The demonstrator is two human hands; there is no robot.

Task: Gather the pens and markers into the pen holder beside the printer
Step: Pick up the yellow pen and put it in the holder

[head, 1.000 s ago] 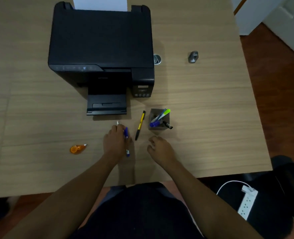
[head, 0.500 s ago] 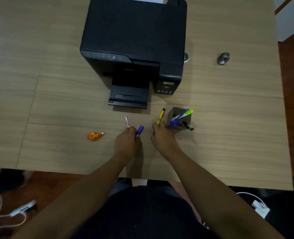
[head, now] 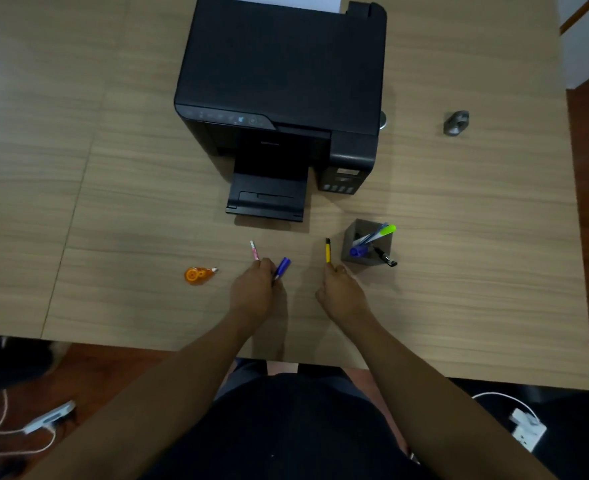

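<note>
Pen holder (head: 350,252) sits front-right of printer (head: 279,64), on desk (head: 113,168).

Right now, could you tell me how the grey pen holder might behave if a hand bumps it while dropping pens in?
The pen holder looks small and probably light, so a nudge may slide it on the smooth table. Its pens, like the green-capped marker, lean out to one side, so it might tip that way. The yellow pen in the right hand looks rigid.

Dim, even light is falling from above; the printer (head: 279,74) is casting a soft shadow rightward onto the table (head: 78,168); edges are bowing from wide-angle distortion; detail is looking slightly soft throughout.
</note>
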